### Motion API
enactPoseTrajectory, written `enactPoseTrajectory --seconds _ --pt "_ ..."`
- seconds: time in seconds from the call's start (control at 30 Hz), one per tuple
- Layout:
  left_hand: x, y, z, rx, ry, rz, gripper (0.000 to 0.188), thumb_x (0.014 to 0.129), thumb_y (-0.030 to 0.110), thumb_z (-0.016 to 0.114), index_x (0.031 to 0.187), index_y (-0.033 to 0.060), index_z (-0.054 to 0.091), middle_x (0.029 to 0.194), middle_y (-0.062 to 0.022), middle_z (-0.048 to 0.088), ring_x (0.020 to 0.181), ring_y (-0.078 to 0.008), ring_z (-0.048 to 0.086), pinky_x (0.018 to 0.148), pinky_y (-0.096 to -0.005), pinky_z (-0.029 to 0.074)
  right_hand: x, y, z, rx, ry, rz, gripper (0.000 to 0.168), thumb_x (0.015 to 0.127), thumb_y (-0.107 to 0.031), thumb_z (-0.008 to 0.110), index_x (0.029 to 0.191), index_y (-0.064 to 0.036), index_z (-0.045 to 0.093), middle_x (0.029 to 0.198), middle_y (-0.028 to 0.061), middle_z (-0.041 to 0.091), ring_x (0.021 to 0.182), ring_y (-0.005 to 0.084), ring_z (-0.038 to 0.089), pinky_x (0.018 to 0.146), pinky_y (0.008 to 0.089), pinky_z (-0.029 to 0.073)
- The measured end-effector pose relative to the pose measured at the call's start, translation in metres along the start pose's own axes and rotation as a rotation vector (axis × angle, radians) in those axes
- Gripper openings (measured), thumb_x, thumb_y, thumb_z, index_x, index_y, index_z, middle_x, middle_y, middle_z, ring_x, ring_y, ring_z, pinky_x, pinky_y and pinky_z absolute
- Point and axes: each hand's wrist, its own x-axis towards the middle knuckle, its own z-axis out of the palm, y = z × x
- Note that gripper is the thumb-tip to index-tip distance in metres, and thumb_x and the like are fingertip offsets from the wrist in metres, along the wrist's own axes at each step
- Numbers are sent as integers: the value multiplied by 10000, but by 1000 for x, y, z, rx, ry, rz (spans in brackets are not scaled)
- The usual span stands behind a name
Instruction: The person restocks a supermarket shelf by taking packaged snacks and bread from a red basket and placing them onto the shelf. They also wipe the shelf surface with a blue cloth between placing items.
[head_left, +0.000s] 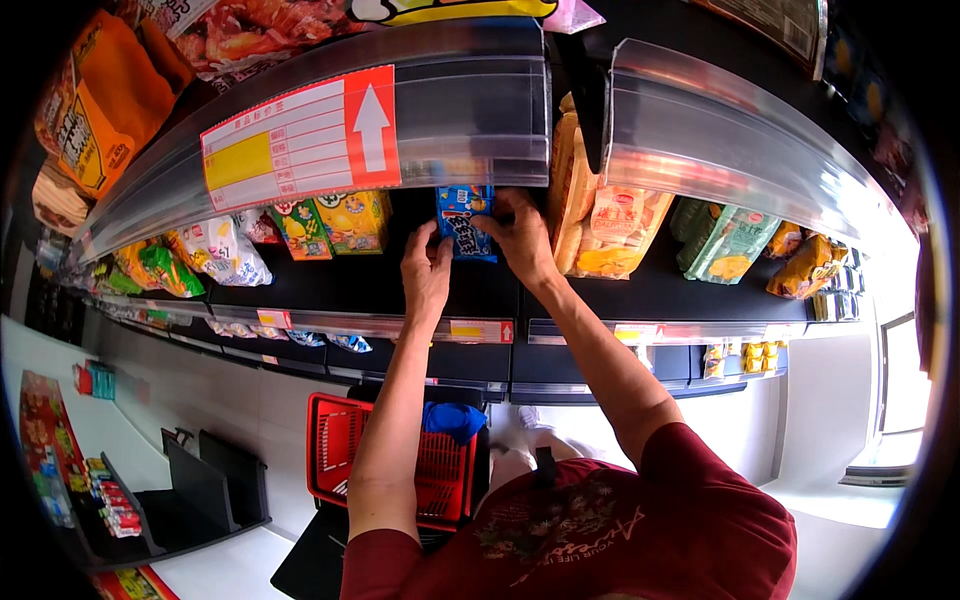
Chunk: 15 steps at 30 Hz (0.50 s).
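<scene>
Both hands reach onto a black store shelf (480, 289), below the clear label rail of the shelf above. Between them stands a blue snack packet (466, 225) bearing writing. My left hand (426, 266) is at its left side, fingertips against the packet's edge. On the other side my right hand (521, 232) holds the packet's right edge, thumb across its front. Just right of that hand are orange-and-cream bread packages (619, 232). Yellow snack boxes (352, 223) and a green box (301, 229) stand to the left, apart from the left hand.
A clear plastic label rail (472, 112) with a large price tag (300, 139) overhangs the hands. Green packages (727, 240) stand farther right, bagged snacks (221, 251) farther left. A red shopping basket (319, 450) with a blue item (454, 421) is below, left of the body.
</scene>
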Motion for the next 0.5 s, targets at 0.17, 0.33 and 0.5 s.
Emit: enactPoseTrajectory --seconds 0.17,0.33,0.5 --pt "-1 9 -2 132 -8 52 431 943 54 700 1358 66 586 1160 -102 598 763 -148 616 691 -298 540 -1 9 3 105 37 15 513 842 -97 825 1265 27 563 1127 184 633 996 288 673 861 383 572" --pt "2 16 -5 155 -56 6 499 946 47 677 1428 84 552 1187 -132 644 747 -158 607 698 -306 540 -6 6 0 48 5 24 686 857 -107 816 1439 12 473 1267 220 608 1066 314 665 875 394 573" --pt "7 10 -2 159 -108 -93 477 961 59 649 1427 58 548 1102 -174 695 733 -190 617 724 -333 544 -6 11 2 87 -64 29 725 871 -99 799 1491 7 438 1321 229 606 1112 316 656 904 405 561"
